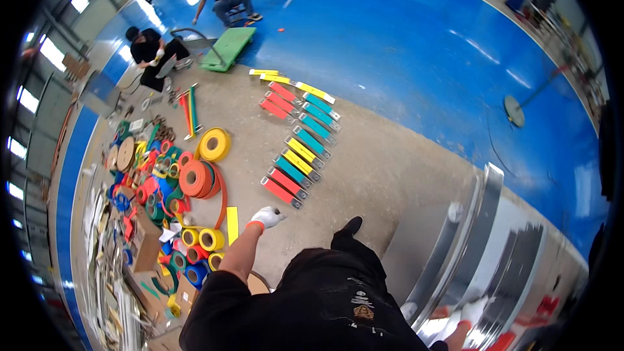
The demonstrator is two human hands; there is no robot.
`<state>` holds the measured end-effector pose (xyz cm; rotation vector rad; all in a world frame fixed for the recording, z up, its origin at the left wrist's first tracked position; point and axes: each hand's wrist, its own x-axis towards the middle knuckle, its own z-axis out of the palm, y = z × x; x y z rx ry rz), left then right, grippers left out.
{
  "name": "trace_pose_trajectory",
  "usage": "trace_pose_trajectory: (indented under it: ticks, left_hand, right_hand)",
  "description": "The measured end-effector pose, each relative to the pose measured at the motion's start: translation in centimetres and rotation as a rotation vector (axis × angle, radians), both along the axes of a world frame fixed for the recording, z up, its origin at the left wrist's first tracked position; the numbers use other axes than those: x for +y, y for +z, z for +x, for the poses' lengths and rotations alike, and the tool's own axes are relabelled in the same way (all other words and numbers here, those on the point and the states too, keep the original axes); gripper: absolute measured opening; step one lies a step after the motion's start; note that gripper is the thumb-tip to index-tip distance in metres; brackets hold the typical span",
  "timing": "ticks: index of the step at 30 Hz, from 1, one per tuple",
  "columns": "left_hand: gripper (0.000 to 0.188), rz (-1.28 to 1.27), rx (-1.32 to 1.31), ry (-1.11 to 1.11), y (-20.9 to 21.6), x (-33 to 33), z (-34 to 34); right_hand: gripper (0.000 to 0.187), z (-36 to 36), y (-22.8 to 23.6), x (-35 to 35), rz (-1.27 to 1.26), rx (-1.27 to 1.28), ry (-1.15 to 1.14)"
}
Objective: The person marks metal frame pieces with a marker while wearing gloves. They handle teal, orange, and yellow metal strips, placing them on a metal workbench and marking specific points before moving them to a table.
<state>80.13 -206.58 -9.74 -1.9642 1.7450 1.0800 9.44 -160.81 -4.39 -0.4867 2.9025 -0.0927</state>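
My left hand (268,216), in a white glove with an orange cuff, hangs over the concrete floor, fingers curled in and nothing visible in them. Just beyond it lie red strips (279,185) with metal ends, in a row with yellow strips (300,151) and teal strips (313,131). A yellow flat piece (233,224) lies left of this hand. At the lower right, my right hand (473,312), also gloved in white, reaches over a shiny metal surface by a stack of dark grey strips (517,273). Its fingers look stretched out, though small and partly blurred.
Rolls of coloured webbing, among them an orange roll (195,179) and a yellow roll (213,144), crowd the floor at left. A curved metal frame (458,247) stands at right. Two people sit low near a green cart (227,49). A round-based stand (514,112) is on the blue floor.
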Motion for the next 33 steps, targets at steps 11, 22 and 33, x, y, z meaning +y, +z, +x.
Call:
trace_pose_trajectory:
  ticks: [11, 22, 33]
  left_hand:
    - [0.069, 0.398, -0.021, 0.125, -2.9, -9.9, -4.5]
    - [0.066, 0.310, 0.223, 0.270, -7.1, -44.5, -12.0]
    - [0.065, 0.021, 0.356, 0.433, -1.4, -71.4, -15.8]
  right_hand:
    - [0.053, 3.3, 10.0, -31.4, -0.529, 0.693, 0.011]
    - [0.050, 2.9, 12.2, -77.0, -1.325, -0.572, -0.007]
    - [0.034, 14.0, 8.9, -119.9, -1.120, -1.363, 0.108]
